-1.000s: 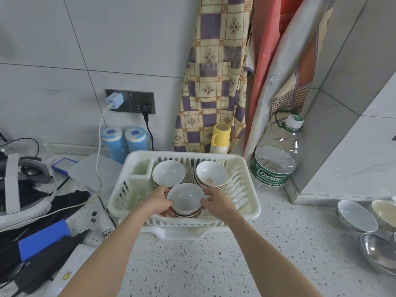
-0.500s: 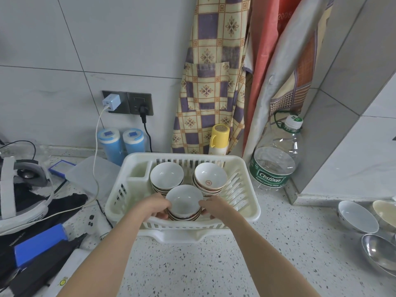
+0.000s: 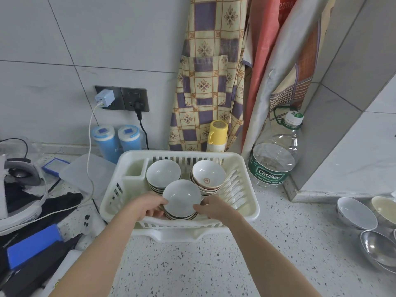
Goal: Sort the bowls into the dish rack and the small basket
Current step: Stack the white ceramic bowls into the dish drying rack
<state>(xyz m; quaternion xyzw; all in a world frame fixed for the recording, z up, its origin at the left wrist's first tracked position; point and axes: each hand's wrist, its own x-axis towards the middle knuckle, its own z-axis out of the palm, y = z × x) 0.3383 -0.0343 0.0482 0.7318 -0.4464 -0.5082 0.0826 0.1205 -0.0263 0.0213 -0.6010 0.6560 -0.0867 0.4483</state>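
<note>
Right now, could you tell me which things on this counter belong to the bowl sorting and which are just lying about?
Part of the job:
- dish rack
- front stack of bowls, gripped by the left hand and right hand
- two back stacks
- loose bowls at right

Lying about:
- water bottle
- yellow flask
- blue canisters
- charger
- hanging aprons

1. Soft, even daylight is filling the frame, brightest at the right.
2. Faint shadows are falling beneath the dish rack (image 3: 246, 213).
3. Glare is glinting off the steel bowl (image 3: 377, 249) at lower right.
4. Wide-angle distortion is bending tile lines near the edges.
5. Focus is staying mostly sharp.
</note>
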